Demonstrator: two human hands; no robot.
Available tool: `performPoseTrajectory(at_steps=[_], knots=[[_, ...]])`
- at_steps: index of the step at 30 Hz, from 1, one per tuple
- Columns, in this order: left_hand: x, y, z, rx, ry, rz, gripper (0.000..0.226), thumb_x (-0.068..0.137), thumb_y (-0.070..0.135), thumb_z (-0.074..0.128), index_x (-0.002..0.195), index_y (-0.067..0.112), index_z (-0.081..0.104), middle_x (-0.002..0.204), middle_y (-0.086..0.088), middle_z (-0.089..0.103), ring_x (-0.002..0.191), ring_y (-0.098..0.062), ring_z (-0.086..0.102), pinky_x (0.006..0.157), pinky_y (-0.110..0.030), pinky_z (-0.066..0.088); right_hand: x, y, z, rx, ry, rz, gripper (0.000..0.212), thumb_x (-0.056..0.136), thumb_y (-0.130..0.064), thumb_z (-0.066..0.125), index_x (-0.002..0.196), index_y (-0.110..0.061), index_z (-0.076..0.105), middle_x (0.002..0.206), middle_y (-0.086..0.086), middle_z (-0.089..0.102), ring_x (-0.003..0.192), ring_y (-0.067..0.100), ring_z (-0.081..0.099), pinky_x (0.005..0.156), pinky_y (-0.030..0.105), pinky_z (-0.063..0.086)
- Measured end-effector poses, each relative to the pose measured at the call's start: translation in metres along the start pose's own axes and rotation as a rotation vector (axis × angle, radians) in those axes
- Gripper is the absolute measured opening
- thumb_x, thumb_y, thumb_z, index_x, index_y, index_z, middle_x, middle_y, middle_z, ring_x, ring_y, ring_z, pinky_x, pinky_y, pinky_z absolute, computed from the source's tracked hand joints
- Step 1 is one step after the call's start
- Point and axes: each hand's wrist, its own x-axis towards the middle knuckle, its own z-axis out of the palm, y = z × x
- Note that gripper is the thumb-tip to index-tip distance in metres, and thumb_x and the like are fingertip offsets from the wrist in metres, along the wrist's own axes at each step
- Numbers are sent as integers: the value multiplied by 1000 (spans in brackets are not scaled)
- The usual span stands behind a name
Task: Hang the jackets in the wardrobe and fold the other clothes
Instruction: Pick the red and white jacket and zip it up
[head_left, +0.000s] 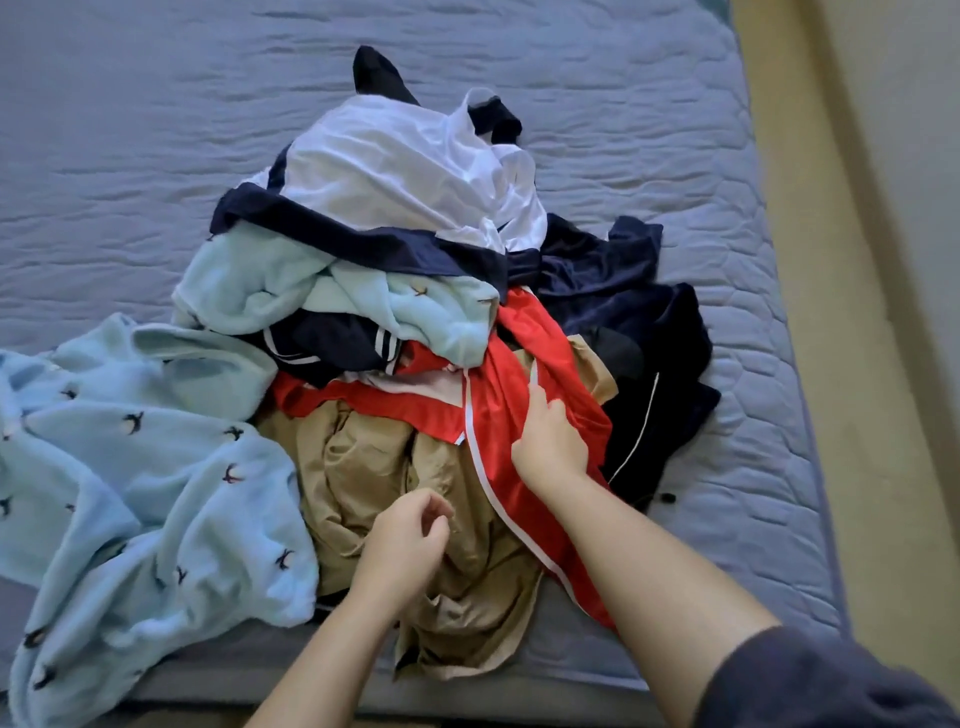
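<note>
Satin garment, red w/ white piping (519, 332), sits front-centre of the clothes pile. R hand (550, 441) lies on it: index straight along the piping, other fingers curled into cloth; can't tell if gripping. L hand (405, 540) just left, over tan garment (353, 467), fingers loosely curled, holding nothing. Pale blue fleece (156, 467) further left, white shirt (395, 166) beyond. Grey-blue quilted bed (130, 130) under all.

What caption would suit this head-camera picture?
Right hand on a red garment, left hand above a tan garment, in a clothes heap on a bed.
</note>
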Motion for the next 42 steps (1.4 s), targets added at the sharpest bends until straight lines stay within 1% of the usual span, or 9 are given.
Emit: performPoseTrajectory(at_steps=[7,11,14,19,25,30,33,37,42], knots=[[22,20,-15,-145,1,-108,15,90,15,52,84,25,61,89,10,64,84,-7,59,68,-17,44,-28,11,-30,196,18,-286,25,72,-8,43,84,-13,63,86,4,65,89,28,59,79,41,48],[41,67,-33,-969,-149,-407,30,94,41,52,110,16,60,98,-4,67,85,-16,66,66,-33,54,-82,10,-76,435,-60,-577,15,63,-5,37,65,-6,52,65,2,51,66,16,51,65,38,43],[48,99,-46,-1247,-37,-444,31,92,21,59,119,5,57,96,-13,68,83,-25,67,73,-36,55,-121,20,-104,311,-245,-768,16,62,-6,35,65,-6,51,67,0,49,65,15,51,60,34,43],[12,129,-68,-810,145,-102,39,80,-11,43,108,11,60,78,-1,61,74,-17,60,68,-19,50,-124,43,-124,387,-307,-374,24,67,-13,39,68,-27,59,71,-13,57,69,1,55,68,23,42],[-77,143,-108,-528,-188,323,26,58,0,44,77,3,62,67,1,60,63,-7,52,59,-19,42,-101,-26,-153,1225,-617,232,28,94,-43,48,101,-19,62,101,13,67,94,25,63,81,37,50],[-140,160,-156,-518,-212,397,32,59,0,44,67,24,64,58,9,54,57,-7,48,54,-18,38,-137,-81,-179,1266,-375,139,16,91,-9,56,76,-10,61,66,3,63,62,13,62,56,21,49],[-167,161,-192,-486,-124,326,10,59,13,51,68,16,56,56,8,49,54,-10,44,53,-25,35,-174,-97,-222,1397,-283,-17,17,88,5,48,89,-5,62,75,5,63,74,18,59,62,21,50],[-201,170,-228,-356,36,309,54,56,48,64,105,33,47,95,16,60,86,0,59,74,-21,46,-234,-121,-293,1440,-219,-236,21,86,6,50,96,-8,61,85,7,63,75,17,60,71,29,49],[-238,218,-270,-428,232,477,30,82,20,62,105,39,55,87,23,66,83,8,61,72,-14,46,-306,-158,-360,1391,-259,-511,18,91,-4,54,106,-13,58,87,6,62,76,17,60,65,26,53]])
